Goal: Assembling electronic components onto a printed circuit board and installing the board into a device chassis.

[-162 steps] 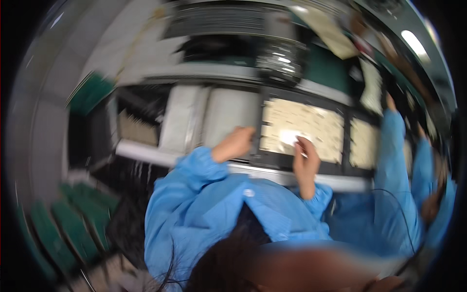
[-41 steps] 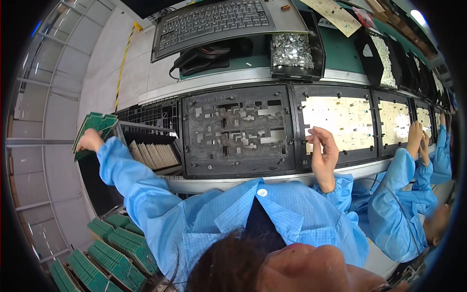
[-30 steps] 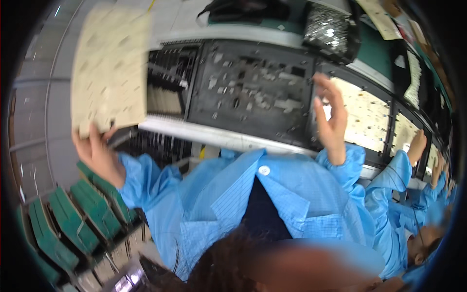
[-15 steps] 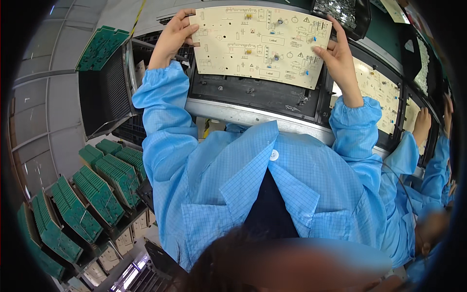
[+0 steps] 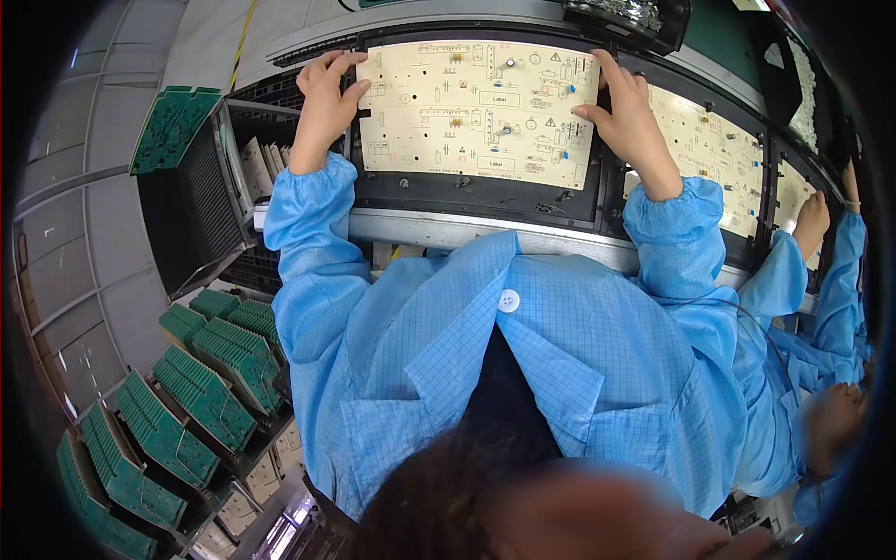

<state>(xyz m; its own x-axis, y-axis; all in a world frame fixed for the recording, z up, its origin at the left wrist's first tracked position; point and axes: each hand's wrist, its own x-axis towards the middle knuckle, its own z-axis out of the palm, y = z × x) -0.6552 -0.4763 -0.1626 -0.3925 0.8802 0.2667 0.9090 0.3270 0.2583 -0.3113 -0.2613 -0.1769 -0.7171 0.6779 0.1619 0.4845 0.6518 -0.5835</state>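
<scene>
A cream circuit board (image 5: pixel 429 140) printed with dark markings and carrying a few small blue and yellow parts lies over the black fixture frame (image 5: pixel 373 193). My left hand (image 5: pixel 327 98) pinches its left edge between thumb and fingers. On the opposite side my right hand (image 5: pixel 633 117) grips the right edge, thumb on the face and fingers at the upper corner. A strip of the fixture shows below the board's near edge. Whether the board is fully seated cannot be made out.
More cream boards (image 5: pixel 695 149) sit in frames along the line to the right, where a co-worker's hand (image 5: pixel 812 224) rests. A black rack (image 5: pixel 182 210) stands at left. Below it are rows of green boards (image 5: pixel 140 453). A dark bin (image 5: pixel 635 21) holds shiny pieces at the back.
The circuit board has come down from a raised, tilted hold to lie within the fixture frame. Both my hands moved with it and keep its two side edges.
</scene>
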